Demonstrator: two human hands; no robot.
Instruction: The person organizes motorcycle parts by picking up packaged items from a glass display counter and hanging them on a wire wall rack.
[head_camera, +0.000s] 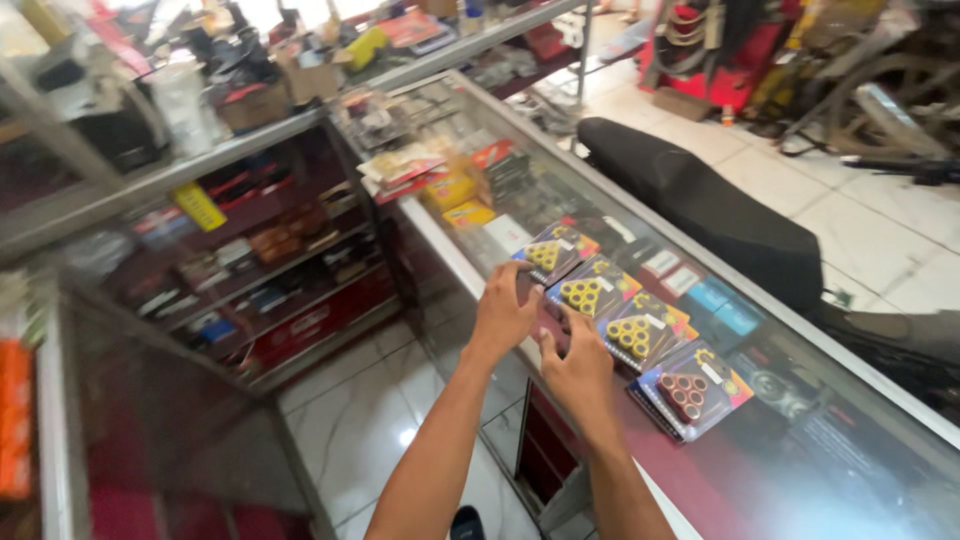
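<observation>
Fingers (520, 283) of the left hand (503, 312) curl against the near edge of the first blister pack of yellow rollers (553, 254). Right hand (575, 368) fingers, slightly spread, touch the second pack (590, 290). Head view: four packs lie in a row on the glass counter (800, 440); the third pack (637, 330) and the pack of red rollers (690, 388) lie just beside, untouched.

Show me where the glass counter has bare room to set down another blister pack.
Bare glass lies on the counter top past the pack with red rollers, toward the near right end. The far end is crowded with boxes and packets. The row of yellow-roller packs fills the middle, where the left hand and right hand rest.
</observation>
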